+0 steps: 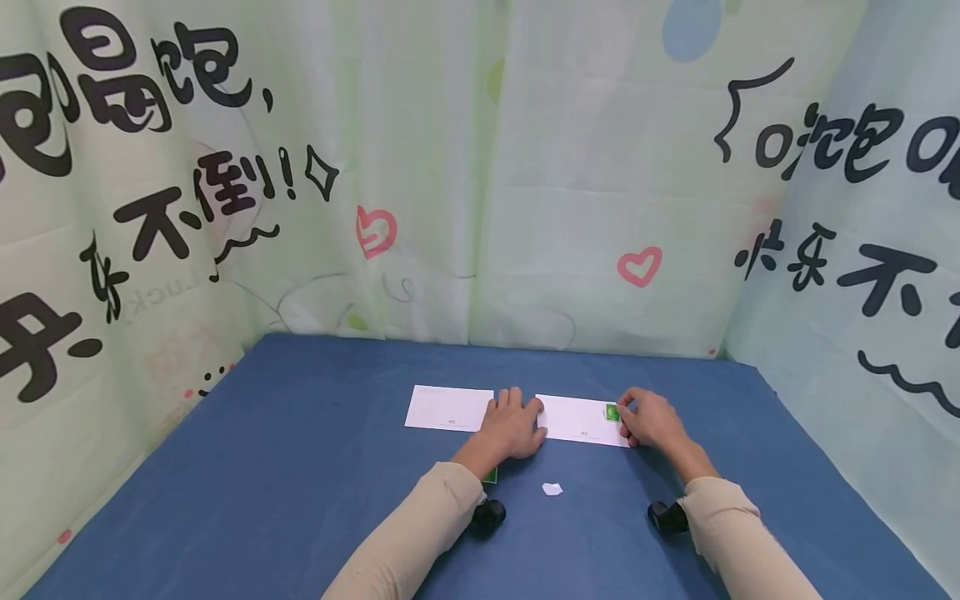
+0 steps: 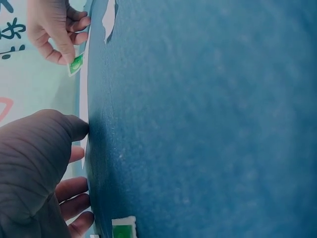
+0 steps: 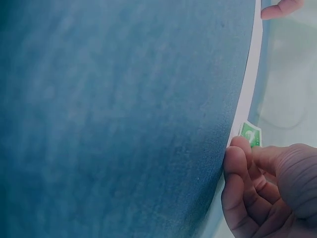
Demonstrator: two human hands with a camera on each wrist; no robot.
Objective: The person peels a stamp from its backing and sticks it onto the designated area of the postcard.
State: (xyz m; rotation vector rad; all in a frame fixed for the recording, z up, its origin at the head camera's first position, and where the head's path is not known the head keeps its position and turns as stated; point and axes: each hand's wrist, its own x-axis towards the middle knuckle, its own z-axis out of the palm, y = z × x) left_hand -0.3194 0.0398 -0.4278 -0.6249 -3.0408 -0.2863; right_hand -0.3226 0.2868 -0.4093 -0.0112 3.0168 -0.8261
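Between its thumb and fingertips my right hand [image 1: 651,419] pinches a small green postage stamp [image 3: 251,133] with a white border. The stamp is held over the right end of a white envelope [image 1: 573,417] lying flat, and it looks tilted in the left wrist view. My left hand [image 1: 512,427] has its fingers spread, with thumb and fingertips at the left end of that same envelope. A second white envelope [image 1: 450,408] lies just left of this hand, partly covered by it. Another green stamp [image 2: 124,229] is on the table below the left hand, mostly hidden by the forearm in the head view.
A small white paper scrap [image 1: 552,489] lies on the blue tablecloth [image 1: 337,467] between the forearms. Pale printed curtains [image 1: 555,208] stand behind the table and at both sides. Black wrist devices [image 1: 489,517] sit beneath both sleeves.
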